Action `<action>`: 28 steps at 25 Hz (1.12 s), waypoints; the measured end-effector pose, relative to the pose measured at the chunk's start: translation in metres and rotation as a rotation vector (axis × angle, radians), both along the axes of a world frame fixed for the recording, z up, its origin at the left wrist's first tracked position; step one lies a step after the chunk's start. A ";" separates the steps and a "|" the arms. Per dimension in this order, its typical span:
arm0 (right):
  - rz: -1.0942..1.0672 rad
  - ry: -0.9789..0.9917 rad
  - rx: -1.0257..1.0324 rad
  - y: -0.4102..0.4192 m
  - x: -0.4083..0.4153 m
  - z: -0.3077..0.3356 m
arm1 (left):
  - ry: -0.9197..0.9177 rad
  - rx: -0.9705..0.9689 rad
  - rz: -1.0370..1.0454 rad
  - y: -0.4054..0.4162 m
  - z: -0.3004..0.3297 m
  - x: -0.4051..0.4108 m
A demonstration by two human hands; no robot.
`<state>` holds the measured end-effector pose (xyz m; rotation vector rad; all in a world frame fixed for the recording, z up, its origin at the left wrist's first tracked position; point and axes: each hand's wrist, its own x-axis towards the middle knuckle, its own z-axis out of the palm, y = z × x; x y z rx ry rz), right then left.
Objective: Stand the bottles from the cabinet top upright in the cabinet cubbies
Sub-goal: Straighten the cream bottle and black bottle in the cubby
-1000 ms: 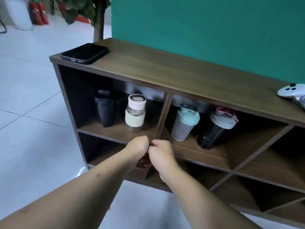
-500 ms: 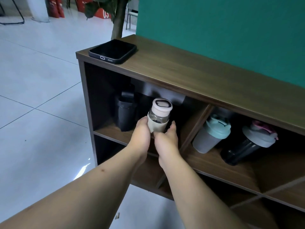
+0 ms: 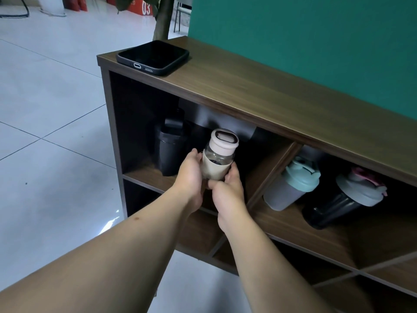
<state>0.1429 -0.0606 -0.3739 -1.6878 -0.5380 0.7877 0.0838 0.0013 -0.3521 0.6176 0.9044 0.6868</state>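
so, progress: four bottles stood or leaned inside the upper cubbies of the cabinet (image 3: 282, 105), and no bottle showed on the visible part of the cabinet top, so the task looked close to finished.
cabinet top: only a black phone (image 3: 153, 56) lay there, at the left end; the far right end was out of view, so i could not tell if any bottle was left there.
bottle in hand: a cream bottle (image 3: 217, 160) with a pale pink lid, a clear band of glass under it and a cream sleeve around the lower body; it sat tilted a little to the right at the front edge of the upper left cubby, not yet settled upright.
left hand: the left hand (image 3: 191, 177) pressed its fingers against the left side of the sleeve.
right hand: the right hand (image 3: 228, 190) cupped the base and right side, so both hands held the same bottle between them.
left cubby: a black tumbler (image 3: 171, 152) stood upright just beside the held bottle, deeper in.
right cubby: a grey shaker with a mint lid (image 3: 291, 184) and a black shaker with a grey and pink lid (image 3: 343, 199) both appeared to lean left, though the wide lens may exaggerate it.
left to do: judged from this, straightening the cream bottle and perhaps the two leaning shakers.
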 end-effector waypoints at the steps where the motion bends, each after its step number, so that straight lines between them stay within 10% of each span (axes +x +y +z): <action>1: -0.001 0.005 0.001 -0.001 0.000 0.001 | -0.001 0.000 -0.005 -0.001 0.001 0.000; 13: 0.104 0.111 -0.013 0.024 -0.061 0.006 | 0.468 0.332 0.406 0.007 -0.007 -0.063; 28: 0.085 0.078 0.095 0.072 -0.062 -0.005 | 0.144 0.272 0.248 0.046 -0.011 -0.059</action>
